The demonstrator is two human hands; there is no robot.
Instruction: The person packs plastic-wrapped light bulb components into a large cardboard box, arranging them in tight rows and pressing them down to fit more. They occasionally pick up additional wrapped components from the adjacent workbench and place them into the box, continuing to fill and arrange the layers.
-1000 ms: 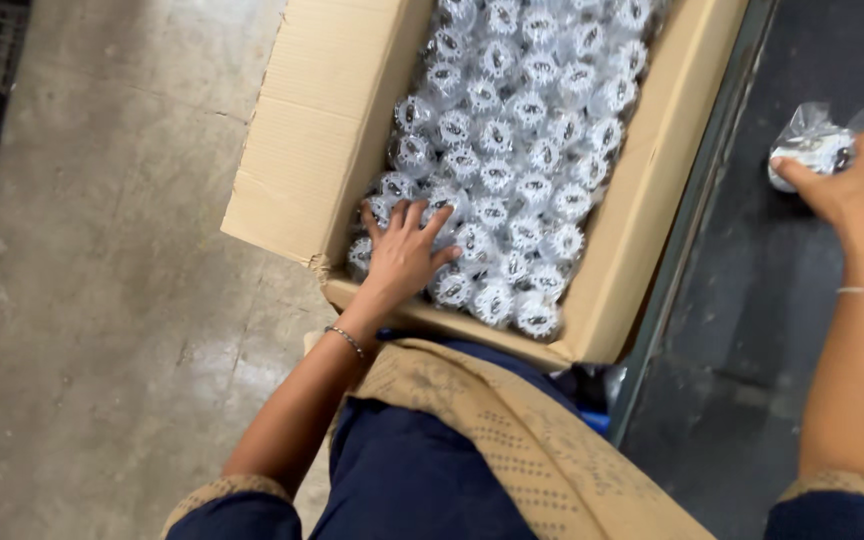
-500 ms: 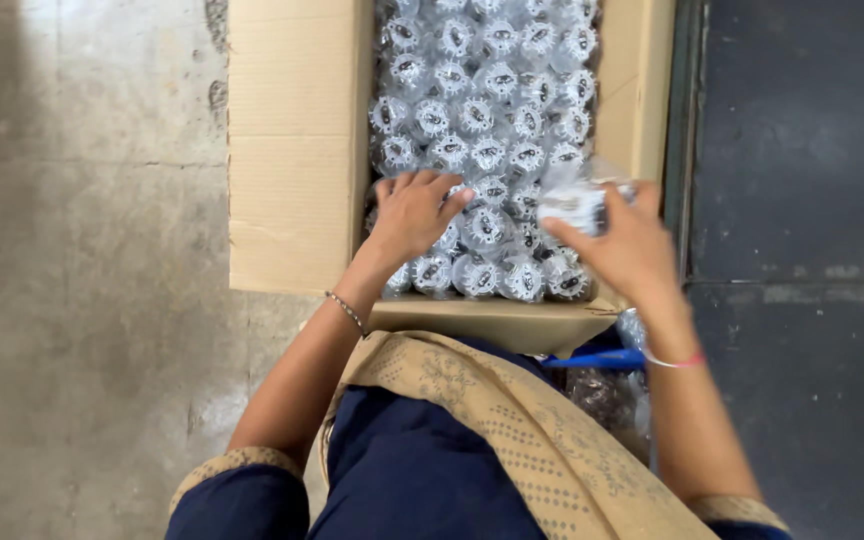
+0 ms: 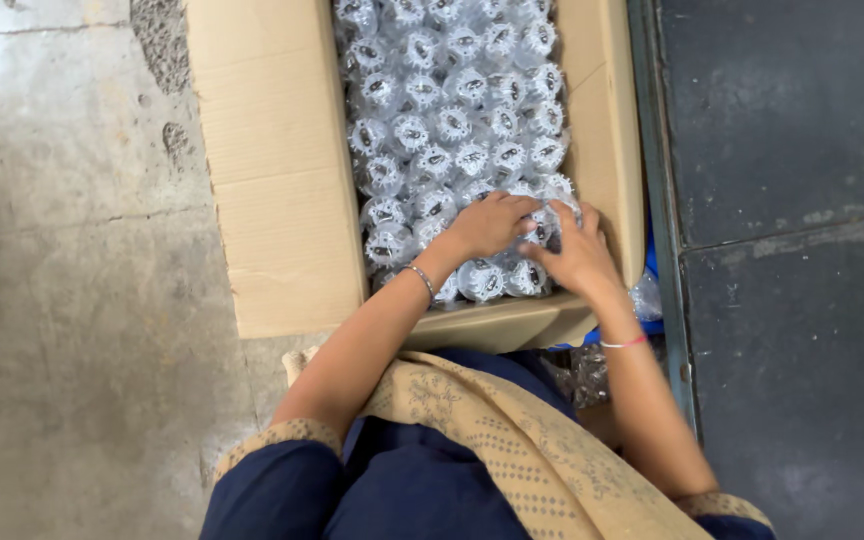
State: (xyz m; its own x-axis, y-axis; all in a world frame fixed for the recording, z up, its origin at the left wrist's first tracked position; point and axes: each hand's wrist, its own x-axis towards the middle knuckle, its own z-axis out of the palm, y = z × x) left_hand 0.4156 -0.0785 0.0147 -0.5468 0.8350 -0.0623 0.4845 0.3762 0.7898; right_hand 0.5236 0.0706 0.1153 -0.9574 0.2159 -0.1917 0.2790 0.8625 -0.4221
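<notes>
Where the rough grey concrete floor [image 3: 72, 300] ends at the left, an open brown cardboard carton [image 3: 282, 200] begins, its left flap folded flat outward. Inside it stand close rows of small round parts, each wrapped in clear plastic film [image 3: 452, 110], filling the carton from wall to wall.

The step in hand appears to be seating one more wrapped part into the near row of the carton, at its right corner. The left hand [image 3: 487, 225] reaches in from the lower left, forearm raised diagonally, a thin metal bangle [image 3: 422, 280] at the wrist. Its palm faces down and its fingers are curled loosely over the tops of the wrapped parts, touching them; whether it pinches one cannot be told. The right hand [image 3: 577, 255] comes in from the lower right, a pink thread band [image 3: 624, 343] at the wrist. Its fingers lie pressed together and angled toward the left hand, resting on the wrapped parts just beside the carton's right wall; the part beneath them is mostly covered, so a grip cannot be confirmed. The two hands are close enough to touch or nearly touch at the fingertips.

As a judgement, the next move calls for light downward pressure and a level placement, so that the neighbouring parts are not pushed out of line. To the right lies a dark slate-coloured surface [image 3: 792, 200] bordered by a metal edge strip [image 3: 657, 180].
</notes>
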